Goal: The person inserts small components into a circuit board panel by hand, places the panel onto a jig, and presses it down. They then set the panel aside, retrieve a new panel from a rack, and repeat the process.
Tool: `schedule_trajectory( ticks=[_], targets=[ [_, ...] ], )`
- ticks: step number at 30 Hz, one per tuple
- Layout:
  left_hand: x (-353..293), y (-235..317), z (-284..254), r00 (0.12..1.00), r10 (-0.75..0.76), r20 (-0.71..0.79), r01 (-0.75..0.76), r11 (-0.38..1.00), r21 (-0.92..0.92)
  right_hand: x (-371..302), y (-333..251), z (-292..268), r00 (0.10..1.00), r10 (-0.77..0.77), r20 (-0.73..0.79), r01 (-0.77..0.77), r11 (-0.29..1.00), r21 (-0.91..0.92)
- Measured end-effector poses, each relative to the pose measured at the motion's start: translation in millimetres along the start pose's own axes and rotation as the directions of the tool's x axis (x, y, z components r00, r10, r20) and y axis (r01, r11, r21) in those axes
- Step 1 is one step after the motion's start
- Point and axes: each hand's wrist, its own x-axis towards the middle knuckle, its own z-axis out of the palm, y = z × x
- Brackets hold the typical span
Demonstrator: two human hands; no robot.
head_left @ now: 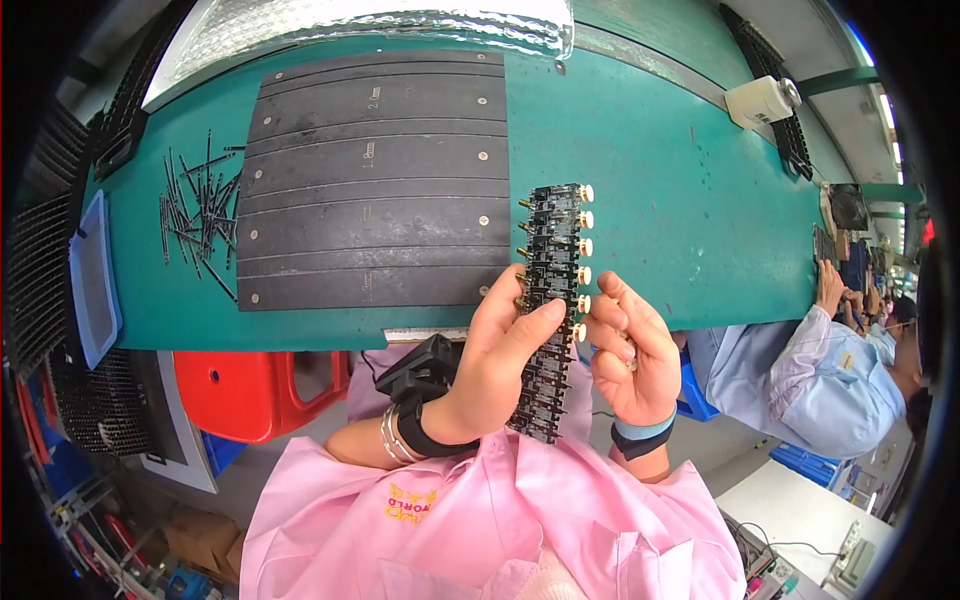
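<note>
My left hand [490, 365] grips a long, narrow black circuit board panel [552, 375], its thumb across the face. The panel stands nearly upright in view, over the table's near edge and my lap. Round cream-and-gold caps [586, 220] line the upper part of its right edge, and small brass-coloured pins [524, 228] stick out on the left. Close beside the lowest cap is my right hand [640, 365], its fingers curled inward. Something small and pale shows between those fingers, mostly hidden.
A dark grooved plate [375, 205] lies on the green table [640, 130], with a pile of thin black rods [205, 215] to its left. A blue tray [95, 280], red stool [235, 395], silvery bubble sheet [400, 25] and white bottle [758, 103] surround it. A co-worker in blue [830, 380] sits at right.
</note>
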Motion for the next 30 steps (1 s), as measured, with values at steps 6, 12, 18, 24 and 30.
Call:
schedule_trajectory(
  ticks=[6, 12, 18, 24, 30],
  targets=[
    [0.2, -0.1, 0.1, 1.000, 0.000, -0.002, 0.000, 1.000, -0.002, 1.4, 6.1, -8.8, 0.986, -0.032, 0.166, 0.026, 0.999, 0.040],
    [0.6, -0.3, 0.7, 1.000, 0.002, -0.007, -0.002, 1.000, 0.001, 1.1, 7.9, -6.5, 0.974, -0.088, 0.210, 0.112, 0.988, -0.107],
    [1.3, -0.8, 0.6, 1.000, 0.011, -0.003, -0.011, 1.000, 0.004, 1.0, 8.8, -1.3, 0.972, -0.058, 0.226, 0.130, 0.941, -0.314],
    [1.7, -1.1, 1.9, 1.000, 0.013, -0.013, -0.012, 1.000, 0.028, -1.3, 15.0, -3.3, 0.973, -0.140, 0.181, 0.191, 0.932, -0.308],
    [1.9, 1.2, 4.2, 1.000, 0.029, -0.009, -0.029, 1.000, -0.002, -1.9, 25.7, 0.4, 0.839, -0.489, 0.240, 0.485, 0.470, -0.738]
  ],
)
